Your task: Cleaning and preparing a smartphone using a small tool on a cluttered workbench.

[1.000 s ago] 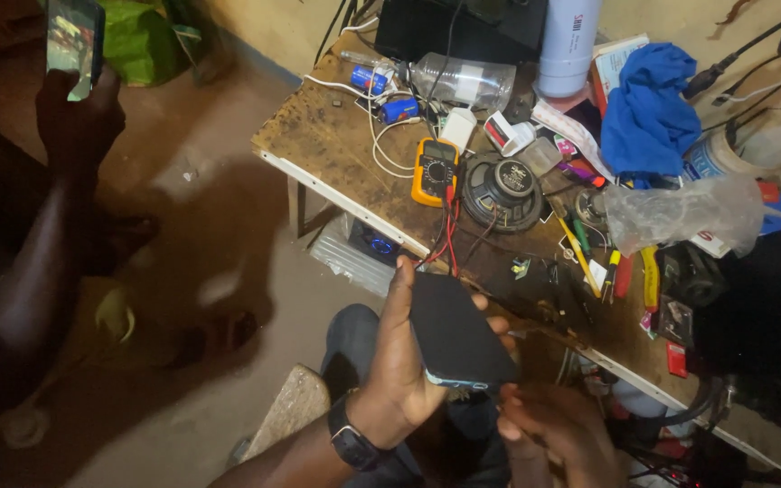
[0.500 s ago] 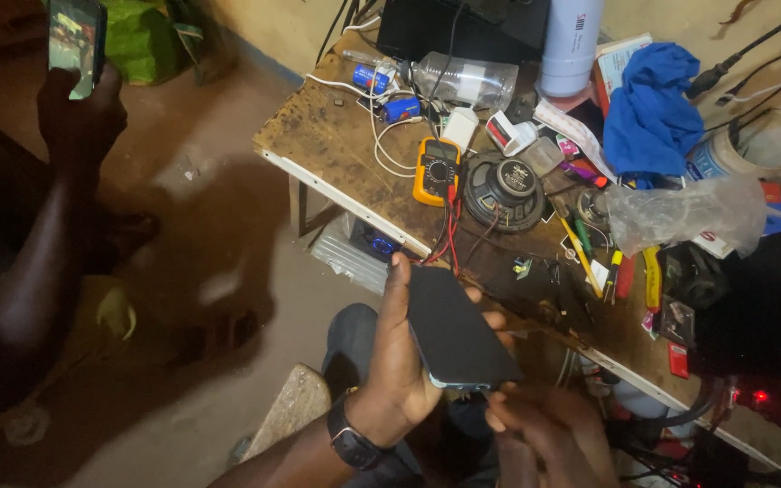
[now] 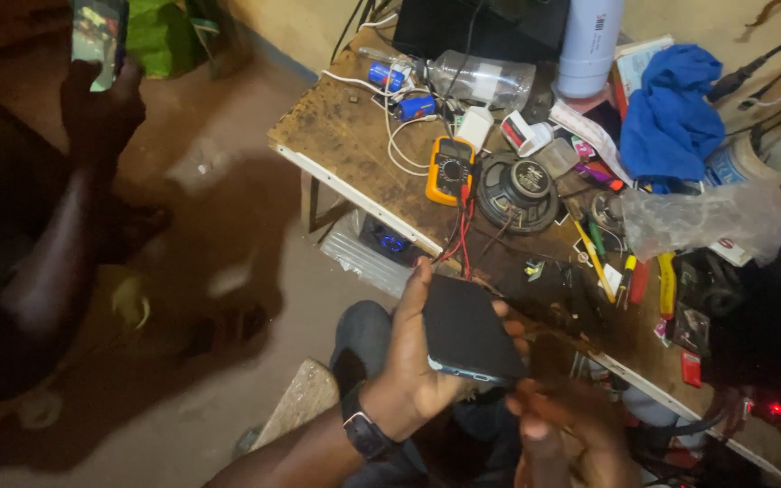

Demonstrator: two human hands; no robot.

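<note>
My left hand [image 3: 413, 361] grips a dark smartphone [image 3: 467, 330], its back facing up, just in front of the workbench edge. A black watch sits on that wrist. My right hand [image 3: 571, 425] is low at the bottom of the view, just below the phone's lower right corner; it is blurred and I cannot tell whether it holds anything. Directly beyond the phone on the bench lie a yellow multimeter [image 3: 449, 170] with red and black leads and a round black speaker [image 3: 519, 192].
The worn wooden workbench [image 3: 345, 136] carries a clear plastic bottle [image 3: 483, 79], a blue cloth [image 3: 671, 113], a pale flask [image 3: 588, 45], screwdrivers and wires. At the left another person's hand [image 3: 101, 108] holds up a lit phone [image 3: 97, 36]. A stool edge [image 3: 296, 402] is below.
My right hand has shifted slightly under the phone. The left hand still holds the phone in about the same place.
</note>
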